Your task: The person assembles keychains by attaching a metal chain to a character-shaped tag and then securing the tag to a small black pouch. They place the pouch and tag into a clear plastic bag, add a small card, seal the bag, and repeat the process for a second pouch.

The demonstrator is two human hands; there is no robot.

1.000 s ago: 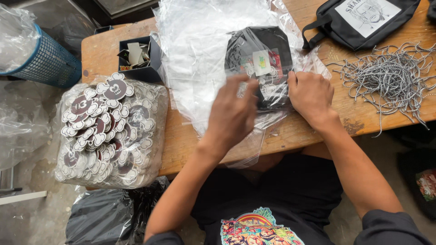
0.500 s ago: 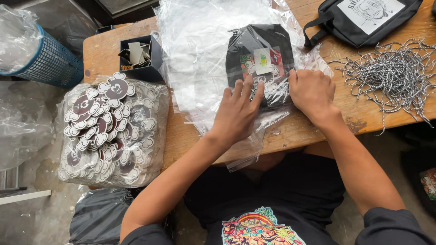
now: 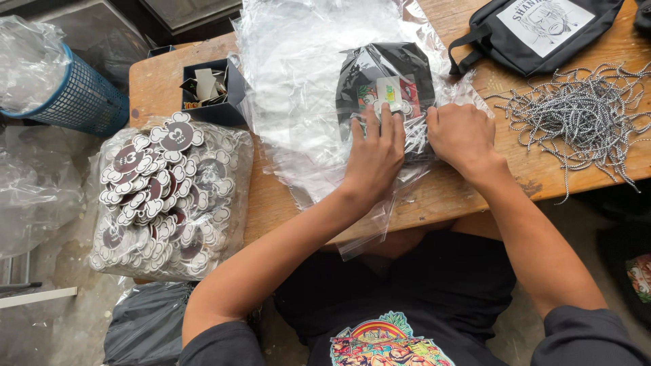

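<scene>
Left hand [image 3: 374, 157]: flat on the bagged black pouch [image 3: 386, 88], fingers spread.
Right hand [image 3: 462, 135]: pressing the pouch's right edge.
Surface [image 3: 542, 169]: plastic sheets [image 3: 298, 88] centre; cord pile [image 3: 583, 115] right edge.

At nine o'clock from my seat I see a clear bag of round maroon-and-white badges [image 3: 166, 196] hanging over the wooden table [image 3: 475, 196] edge. At eleven o'clock a small dark box [image 3: 211, 91] holds paper scraps, a blue mesh basket [image 3: 78, 102] beyond it. At two o'clock lies a heap of black-and-white cords [image 3: 583, 115], a black pouch [image 3: 536, 30] above.
</scene>
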